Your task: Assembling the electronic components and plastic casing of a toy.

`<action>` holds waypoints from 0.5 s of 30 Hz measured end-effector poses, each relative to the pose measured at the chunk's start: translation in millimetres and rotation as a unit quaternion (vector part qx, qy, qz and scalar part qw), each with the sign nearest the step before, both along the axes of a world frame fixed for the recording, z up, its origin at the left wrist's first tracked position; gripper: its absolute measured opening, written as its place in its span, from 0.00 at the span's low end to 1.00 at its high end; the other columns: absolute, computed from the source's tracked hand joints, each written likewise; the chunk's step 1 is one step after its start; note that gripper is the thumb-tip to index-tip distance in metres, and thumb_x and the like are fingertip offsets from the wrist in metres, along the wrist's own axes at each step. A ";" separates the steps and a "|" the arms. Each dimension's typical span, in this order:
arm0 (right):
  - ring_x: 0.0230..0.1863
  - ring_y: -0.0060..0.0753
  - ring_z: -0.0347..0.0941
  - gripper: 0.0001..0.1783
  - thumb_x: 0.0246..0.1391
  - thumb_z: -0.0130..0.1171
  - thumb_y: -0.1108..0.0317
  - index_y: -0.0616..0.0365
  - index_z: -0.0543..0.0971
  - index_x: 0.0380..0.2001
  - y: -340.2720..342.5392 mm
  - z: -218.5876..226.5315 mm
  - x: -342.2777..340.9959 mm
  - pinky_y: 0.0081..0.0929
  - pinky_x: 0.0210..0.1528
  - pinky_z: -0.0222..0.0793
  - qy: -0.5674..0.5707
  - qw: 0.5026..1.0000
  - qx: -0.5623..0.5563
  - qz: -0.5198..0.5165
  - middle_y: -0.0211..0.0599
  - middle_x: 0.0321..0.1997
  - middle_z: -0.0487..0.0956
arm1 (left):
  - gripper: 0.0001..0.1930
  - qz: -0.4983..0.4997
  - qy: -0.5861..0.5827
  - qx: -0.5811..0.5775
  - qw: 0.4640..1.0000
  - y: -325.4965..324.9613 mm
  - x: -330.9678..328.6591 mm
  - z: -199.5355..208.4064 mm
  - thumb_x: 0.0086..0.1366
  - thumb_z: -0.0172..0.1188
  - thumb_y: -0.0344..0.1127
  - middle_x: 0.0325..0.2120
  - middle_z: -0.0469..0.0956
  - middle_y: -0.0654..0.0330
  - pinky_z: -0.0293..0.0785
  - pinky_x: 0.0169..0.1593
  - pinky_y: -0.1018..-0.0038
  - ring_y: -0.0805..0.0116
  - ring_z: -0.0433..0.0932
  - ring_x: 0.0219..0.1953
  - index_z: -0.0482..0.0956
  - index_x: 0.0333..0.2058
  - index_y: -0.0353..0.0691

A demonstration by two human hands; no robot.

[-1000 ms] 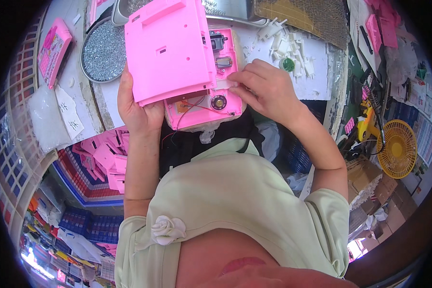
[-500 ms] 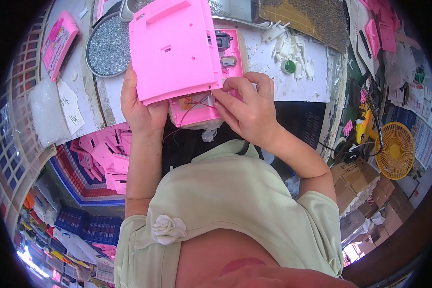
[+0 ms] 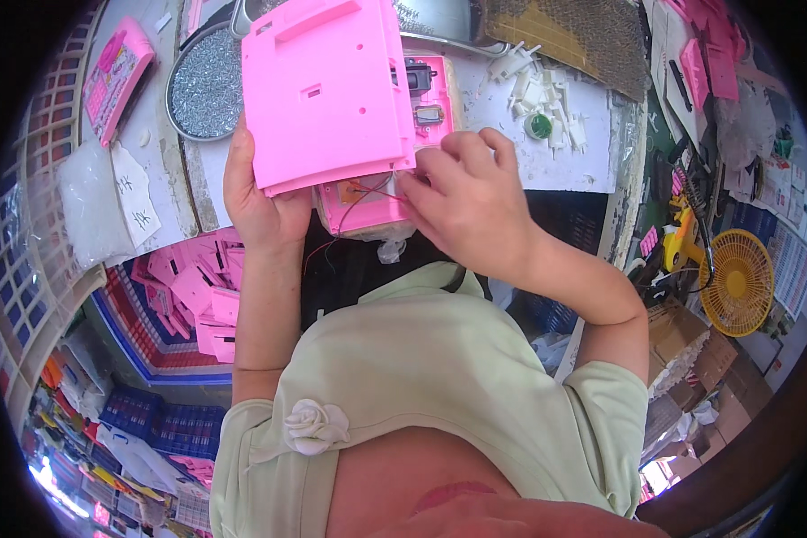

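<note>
My left hand grips the lower left edge of a pink plastic cover, thumb along its side. The cover is tilted over a pink plastic case, hiding much of its inside. Along the uncovered right side of the case sit a black part and a small metal-faced part. Thin dark and red wires run out below the cover, near an orange piece. My right hand is closed at the case's near right corner, fingers bent inward. Whatever its fingertips pinch is hidden.
A round tray of small screws stands left of the case. White plastic parts and a green-topped round piece lie to the right. A pink toy-like unit rests far left. Pink parts fill a crate below. A yellow fan stands right.
My right hand has turned over slightly, its fingers curling further in at the case's corner, and its elbow has swung outward. My left hand and the cover have hardly moved.
</note>
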State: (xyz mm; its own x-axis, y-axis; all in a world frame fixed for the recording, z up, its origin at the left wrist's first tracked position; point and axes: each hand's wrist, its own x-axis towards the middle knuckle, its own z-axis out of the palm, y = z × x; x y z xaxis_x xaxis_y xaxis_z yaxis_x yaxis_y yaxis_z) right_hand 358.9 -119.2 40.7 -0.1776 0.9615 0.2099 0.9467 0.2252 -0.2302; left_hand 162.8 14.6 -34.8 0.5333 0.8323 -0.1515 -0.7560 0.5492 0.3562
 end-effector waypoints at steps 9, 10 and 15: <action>0.34 0.17 0.75 0.34 0.63 0.63 0.69 0.59 0.62 0.69 15.9 1.0 31.2 0.19 0.37 0.72 0.652 0.743 -0.059 -0.141 0.32 0.33 0.82 | 0.26 0.030 0.287 0.142 0.947 -1.3 21.1 33.5 0.76 0.52 0.33 0.53 0.78 0.50 0.75 0.58 0.69 0.65 0.79 0.54 0.62 0.67 0.28; 0.32 0.17 0.75 0.34 0.63 0.63 0.70 0.58 0.62 0.69 15.9 -3.3 33.1 0.19 0.36 0.72 0.614 0.774 -0.044 -0.147 0.31 0.32 0.82 | 0.27 0.023 0.326 0.165 0.930 -1.3 23.0 34.4 0.75 0.54 0.32 0.51 0.79 0.51 0.76 0.56 0.71 0.67 0.80 0.52 0.61 0.68 0.27; 0.23 0.23 0.70 0.33 0.60 0.64 0.70 0.57 0.67 0.67 -24.4 -10.2 38.0 0.23 0.28 0.66 0.416 0.886 -0.082 -0.186 0.33 0.22 0.74 | 0.31 -0.070 0.528 0.409 0.741 -18.8 10.9 57.1 0.68 0.61 0.27 0.33 0.76 0.65 0.69 0.37 0.83 0.81 0.73 0.32 0.65 0.68 0.33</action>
State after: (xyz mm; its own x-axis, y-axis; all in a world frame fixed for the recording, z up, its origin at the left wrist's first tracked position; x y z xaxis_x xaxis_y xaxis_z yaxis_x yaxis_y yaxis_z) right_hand 396.8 -143.6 30.5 0.3094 0.9505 -0.0289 0.4362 -0.1688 -0.8839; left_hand 173.8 -4.2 22.3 0.5673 0.8232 -0.0211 0.2247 -0.1301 0.9657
